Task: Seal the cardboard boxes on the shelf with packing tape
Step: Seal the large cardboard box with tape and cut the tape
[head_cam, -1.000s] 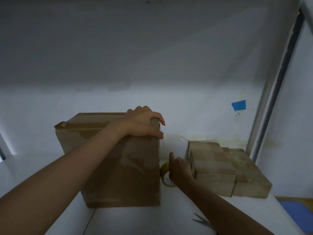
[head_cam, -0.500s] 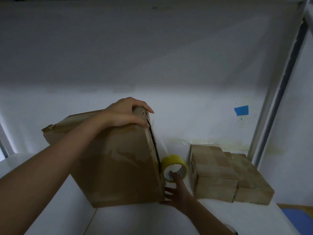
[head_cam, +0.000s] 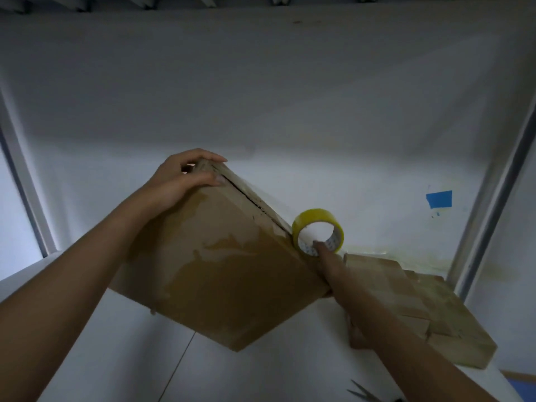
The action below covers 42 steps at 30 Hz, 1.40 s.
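Observation:
A large brown cardboard box (head_cam: pixel 229 274) is tipped far to the left on the white shelf (head_cam: pixel 121 355), resting on one lower edge. My left hand (head_cam: pixel 185 175) grips its raised top corner, fingers curled over the edge. A dark seam between the flaps shows along the upturned side. My right hand (head_cam: pixel 327 268) is at the box's right edge, one finger hooked inside a yellow roll of packing tape (head_cam: pixel 317 231) that touches the box.
Several small cardboard boxes (head_cam: pixel 420 306) sit stacked at the right of the shelf. Scissors (head_cam: pixel 362 393) lie at the bottom edge. Metal uprights (head_cam: pixel 487 192) frame both sides. A blue tape patch (head_cam: pixel 439 198) is on the back wall.
The large box has tipped much further to the left under my left hand. My right hand has lifted the tape roll up along the box's right side.

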Each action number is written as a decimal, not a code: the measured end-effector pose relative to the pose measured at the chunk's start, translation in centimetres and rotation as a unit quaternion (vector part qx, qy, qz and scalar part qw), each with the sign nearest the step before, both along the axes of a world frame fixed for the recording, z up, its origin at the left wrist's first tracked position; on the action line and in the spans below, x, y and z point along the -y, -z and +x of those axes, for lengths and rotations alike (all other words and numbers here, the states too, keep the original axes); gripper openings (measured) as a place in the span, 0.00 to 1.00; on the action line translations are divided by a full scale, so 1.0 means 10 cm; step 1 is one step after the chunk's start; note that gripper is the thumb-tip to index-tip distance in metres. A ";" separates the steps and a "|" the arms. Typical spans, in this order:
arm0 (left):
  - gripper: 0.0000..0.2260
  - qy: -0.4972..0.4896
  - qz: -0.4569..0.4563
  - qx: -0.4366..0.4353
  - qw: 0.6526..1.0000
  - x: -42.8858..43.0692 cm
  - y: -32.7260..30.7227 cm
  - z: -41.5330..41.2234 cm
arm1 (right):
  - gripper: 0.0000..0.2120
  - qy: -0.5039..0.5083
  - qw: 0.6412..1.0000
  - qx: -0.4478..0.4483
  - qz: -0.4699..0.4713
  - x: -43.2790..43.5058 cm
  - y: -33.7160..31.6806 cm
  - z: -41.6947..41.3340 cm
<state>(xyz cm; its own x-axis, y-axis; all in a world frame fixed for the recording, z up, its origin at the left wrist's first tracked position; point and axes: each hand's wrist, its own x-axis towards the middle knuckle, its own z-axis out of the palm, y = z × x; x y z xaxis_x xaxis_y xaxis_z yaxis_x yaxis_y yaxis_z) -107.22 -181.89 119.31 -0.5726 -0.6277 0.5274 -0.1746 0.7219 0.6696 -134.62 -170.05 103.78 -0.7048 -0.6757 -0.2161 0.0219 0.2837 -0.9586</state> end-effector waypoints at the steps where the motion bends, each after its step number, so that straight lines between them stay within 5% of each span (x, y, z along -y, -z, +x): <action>1: 0.21 -0.002 0.007 -0.019 1.000 0.03 0.06 0.05 | 0.31 -0.005 0.999 -0.050 0.007 -0.01 -0.09 -0.03; 10: 0.20 0.011 0.164 -0.123 0.979 0.40 1.01 0.30 | 0.30 -0.062 0.923 -0.348 0.151 -0.24 -0.69 0.00; 16: 0.23 0.015 0.217 -0.059 0.974 0.55 1.11 0.52 | 0.32 -0.044 0.882 -0.432 0.185 -0.22 -0.73 0.30; 21: 0.23 -0.059 0.106 0.068 0.990 0.70 1.18 0.68 | 0.32 -0.054 0.837 -0.507 0.200 -0.11 -0.69 0.52; 25: 0.18 -0.110 -0.063 0.272 0.954 0.64 1.18 0.51 | 0.30 -0.060 0.815 -0.539 0.204 -0.04 -0.64 0.57; 28: 0.29 -0.106 -0.085 0.321 0.937 0.54 1.16 0.31 | 0.38 -0.071 0.807 -0.545 0.217 0.01 -0.59 0.50; 30: 0.38 -0.120 -0.082 0.340 0.929 0.55 1.15 0.20 | 0.40 -0.074 0.803 -0.549 0.220 0.01 -0.56 0.50; 36: 0.47 -0.131 -0.028 0.340 0.931 0.58 1.08 0.06 | 0.25 -0.043 0.841 -0.520 0.145 0.07 -0.56 0.60; 42: 0.54 -0.147 -0.024 0.337 0.930 0.50 1.06 0.07 | 0.13 -0.043 0.785 -0.614 0.067 0.19 -0.73 0.57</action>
